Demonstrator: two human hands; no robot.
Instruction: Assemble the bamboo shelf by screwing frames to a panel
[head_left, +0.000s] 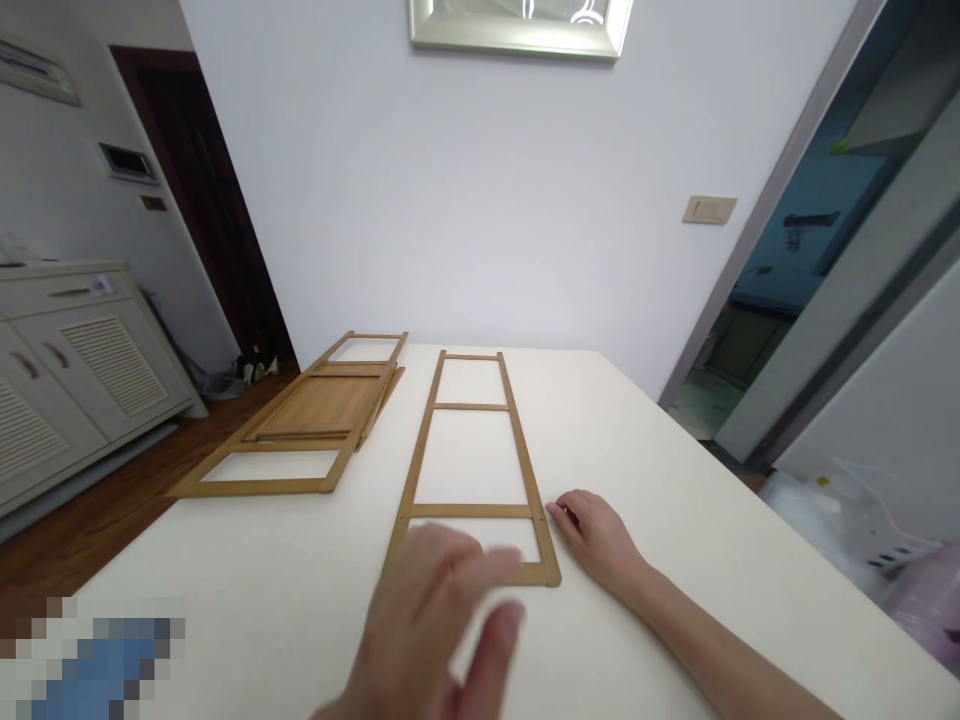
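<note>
The 3-opening wooden frame (pixel 471 511) lay flat on the white table (pixel 630 440). The left hand (pixel 435 615), blurred, was spread over its near end; contact could not be determined. The right hand (pixel 601 538) was loosely curled beside the right rail, fingertip closure indeterminate. A paneled wooden assembly (pixel 319 402) lay left of the frame.

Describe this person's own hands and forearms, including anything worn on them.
Both hands are gloveless. The right hand shows no ring or bracelet, and its forearm no sleeve. The left hand is blurred, its forearm out of view.
</note>
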